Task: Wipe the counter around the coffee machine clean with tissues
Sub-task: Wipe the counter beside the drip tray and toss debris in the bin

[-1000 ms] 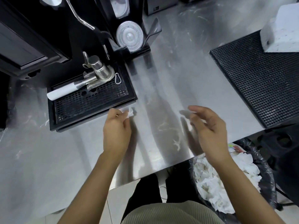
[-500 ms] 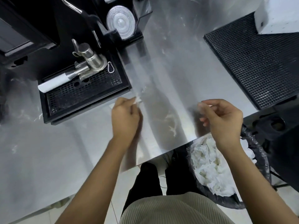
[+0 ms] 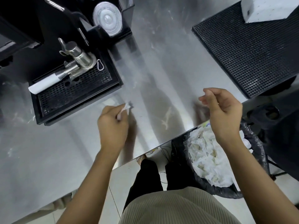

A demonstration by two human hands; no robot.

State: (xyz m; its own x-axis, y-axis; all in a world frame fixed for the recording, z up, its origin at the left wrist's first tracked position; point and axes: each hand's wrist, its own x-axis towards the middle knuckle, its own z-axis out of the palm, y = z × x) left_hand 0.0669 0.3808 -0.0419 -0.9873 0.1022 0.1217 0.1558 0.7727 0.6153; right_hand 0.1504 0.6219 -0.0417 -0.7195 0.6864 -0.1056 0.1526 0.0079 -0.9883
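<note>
The steel counter (image 3: 161,70) shows smears and a few thin white tissue shreds (image 3: 166,118) near its front edge. My left hand (image 3: 113,128) pinches a small crumpled tissue scrap (image 3: 125,108) down against the counter, just off the front right corner of the coffee machine's black drip tray (image 3: 76,96). My right hand (image 3: 224,110) hovers over the counter's front edge with its fingers loosely curled. Nothing shows in it.
A metal spout and white-handled tool (image 3: 71,68) lie on the drip tray. A stack of clear lids (image 3: 106,15) stands behind. A black rubber mat (image 3: 250,50) with a white box (image 3: 267,8) lies at right. A bin (image 3: 252,143) of used tissues stands below the counter edge.
My left hand has slid the tissue scrap to the right, off the drip tray's corner. My right hand has curled its fingers and drawn back toward the counter edge above the bin.
</note>
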